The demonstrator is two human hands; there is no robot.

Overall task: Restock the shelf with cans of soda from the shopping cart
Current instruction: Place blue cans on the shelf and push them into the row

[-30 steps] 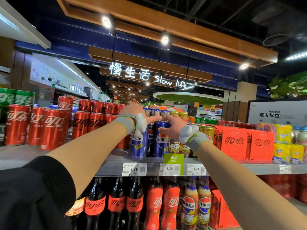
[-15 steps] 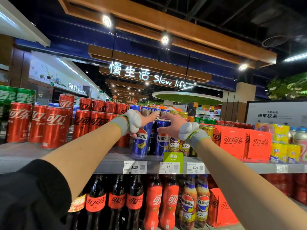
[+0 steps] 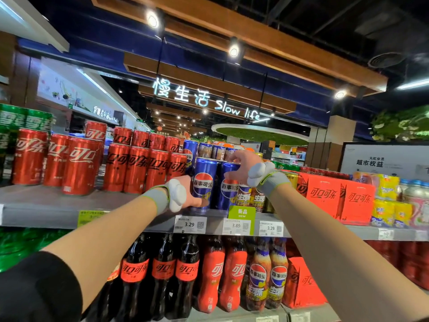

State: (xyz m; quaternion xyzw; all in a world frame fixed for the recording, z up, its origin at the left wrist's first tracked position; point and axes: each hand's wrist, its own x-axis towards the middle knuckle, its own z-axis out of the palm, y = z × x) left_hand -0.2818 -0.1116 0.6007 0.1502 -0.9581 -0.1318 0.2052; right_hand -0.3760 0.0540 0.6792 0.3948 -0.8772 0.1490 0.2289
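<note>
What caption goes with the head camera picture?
Left hand holds a blue can on the shelf; right hand hovers open.

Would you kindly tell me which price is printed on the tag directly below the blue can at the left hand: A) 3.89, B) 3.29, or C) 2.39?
B: the white tag just below the blue can, by the left hand, reads 3.29.

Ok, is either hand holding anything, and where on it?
Left hand holds the front blue can near its base, thumb across the front. Right hand is spread at the top of the next can; a grip cannot be told.
</note>
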